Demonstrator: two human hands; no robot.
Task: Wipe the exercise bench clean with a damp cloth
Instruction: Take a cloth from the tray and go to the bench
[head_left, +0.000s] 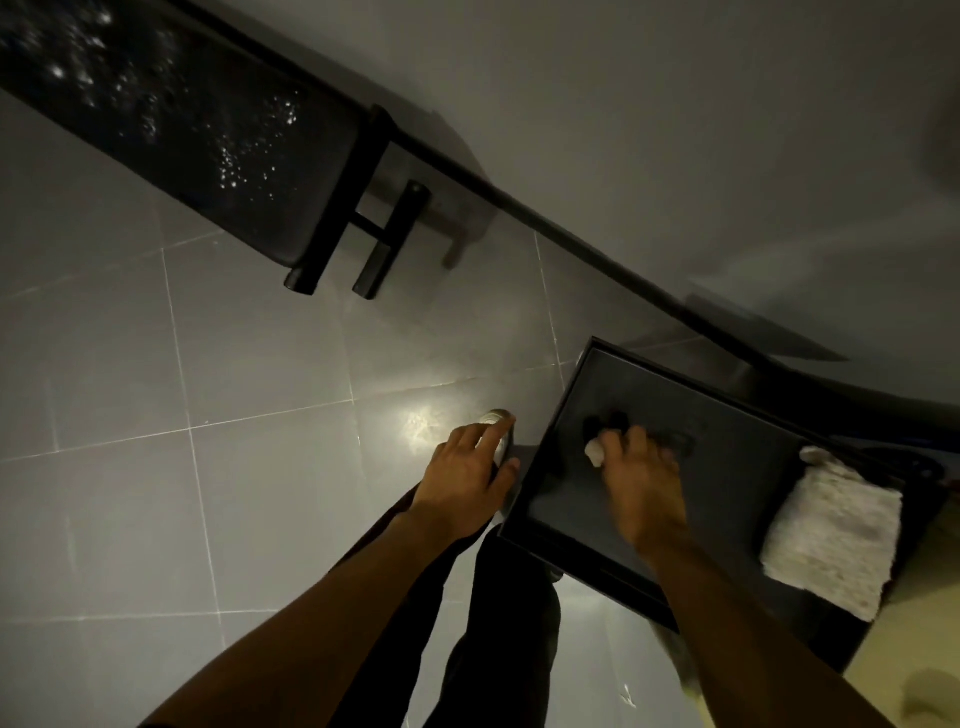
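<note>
Two bare forearms reach down from the bottom edge toward the black rectangular tray-like table (727, 415), which sits low right, tilted in view, long axis running lower left to upper right. Right hand (644, 483) rests on the table's dark inner surface, fingers curled down over a small white crumpled cloth (595, 451); hand blurred, so grip firmness unclear but it covers the cloth. Left hand (467, 473) just off the table's left edge, fingers loosely spread, touching or hovering at a pale cylindrical can-like object (496, 418) on the floor; cannot tell if it grips it. Inside the table's raised rim, at its right end: a folded off-white fluffy towel (831, 540), lying flat, well apart from the right hand. Dark trouser legs (498, 613) below the hands, left of the table.

Black padded exercise bench (171, 130) lies well up and left of the table, far from both hands. Its long axis runs upper left to lower right; the near end with black metal frame foot (389, 239) points toward the table. Shiny droplets or specks dot the pad. Grey tiled floor (156, 415) around, white wall beyond a dark skirting line.
</note>
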